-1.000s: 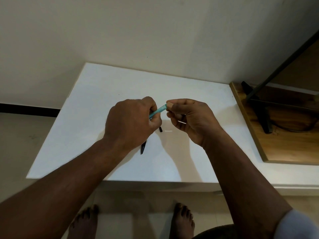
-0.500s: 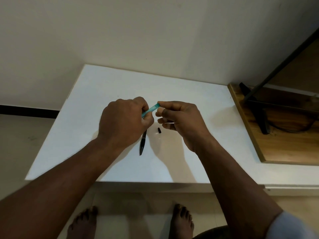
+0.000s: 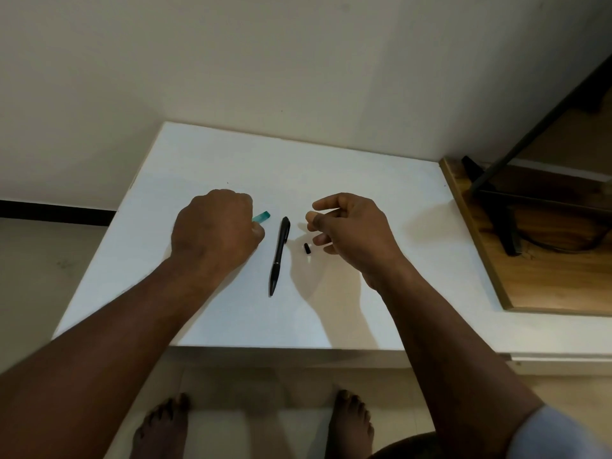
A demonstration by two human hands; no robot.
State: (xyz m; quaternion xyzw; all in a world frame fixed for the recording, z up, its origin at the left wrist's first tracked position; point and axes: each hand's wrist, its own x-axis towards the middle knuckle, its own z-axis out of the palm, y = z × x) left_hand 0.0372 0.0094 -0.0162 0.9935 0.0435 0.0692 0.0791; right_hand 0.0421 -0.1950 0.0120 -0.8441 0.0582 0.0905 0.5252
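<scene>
Head view: we grip a teal pen barrel in our left hand, fingers curled tight round it, its end poking out past the knuckles, low over the white table. Just right of that hand a black pen lies flat, with a small black piece between it and our right hand. We see that hand's fingers loosely curled and parted, holding nothing.
</scene>
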